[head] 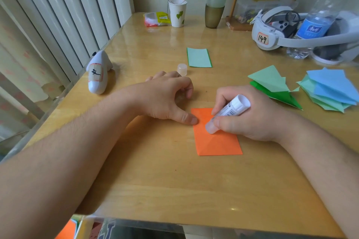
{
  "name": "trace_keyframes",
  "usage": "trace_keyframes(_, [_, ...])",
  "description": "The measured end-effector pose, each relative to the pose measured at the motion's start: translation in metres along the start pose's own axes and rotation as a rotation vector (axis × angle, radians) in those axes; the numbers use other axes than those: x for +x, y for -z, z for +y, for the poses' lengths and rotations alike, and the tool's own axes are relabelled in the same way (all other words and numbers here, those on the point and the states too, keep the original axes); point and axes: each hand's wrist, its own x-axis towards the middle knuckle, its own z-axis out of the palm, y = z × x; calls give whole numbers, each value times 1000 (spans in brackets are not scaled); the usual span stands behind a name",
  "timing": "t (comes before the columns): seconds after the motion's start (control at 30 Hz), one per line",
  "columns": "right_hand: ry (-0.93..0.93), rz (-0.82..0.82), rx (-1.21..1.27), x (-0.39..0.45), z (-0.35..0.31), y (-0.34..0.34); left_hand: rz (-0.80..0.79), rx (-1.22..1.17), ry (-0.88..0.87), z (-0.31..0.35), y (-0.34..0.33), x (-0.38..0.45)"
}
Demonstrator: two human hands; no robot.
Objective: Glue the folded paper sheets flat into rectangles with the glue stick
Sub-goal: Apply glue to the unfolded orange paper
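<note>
An orange folded paper sheet (217,139) lies flat on the wooden table (155,180) in front of me. My right hand (250,114) grips a white glue stick (227,112), tilted, with its tip down on the upper part of the orange sheet. My left hand (171,97) has its thumb pressed on the sheet's left edge, the other fingers curled loosely on the table. The glue stick's clear cap (182,69) stands behind my left hand. A light green rectangle (199,57) lies flat farther back.
Folded green sheets (272,83) and a stack of blue and green ones (330,89) lie at the right. A white controller (98,72) rests at the left. A paper cup (177,12), a snack packet (156,19), a tall vase (215,6), a headset (275,29) and a water bottle (318,23) stand at the back.
</note>
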Motion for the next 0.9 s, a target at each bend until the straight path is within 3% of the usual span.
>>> trace_keyframes(0.33, [-75,-35,-25,-6,7,21,9,-9,-13,2,1,-2])
trace_keyframes(0.5, [-27,-24,-20,-6,10,22,18,-9,-17,2,0,-2])
trace_keyframes(0.7, [107,63,271,-2,14,22,23,15,-23,3,-1,-1])
trace_keyframes(0.9, [108,36,156,0,3,0,19,67,-14,7,-2,-2])
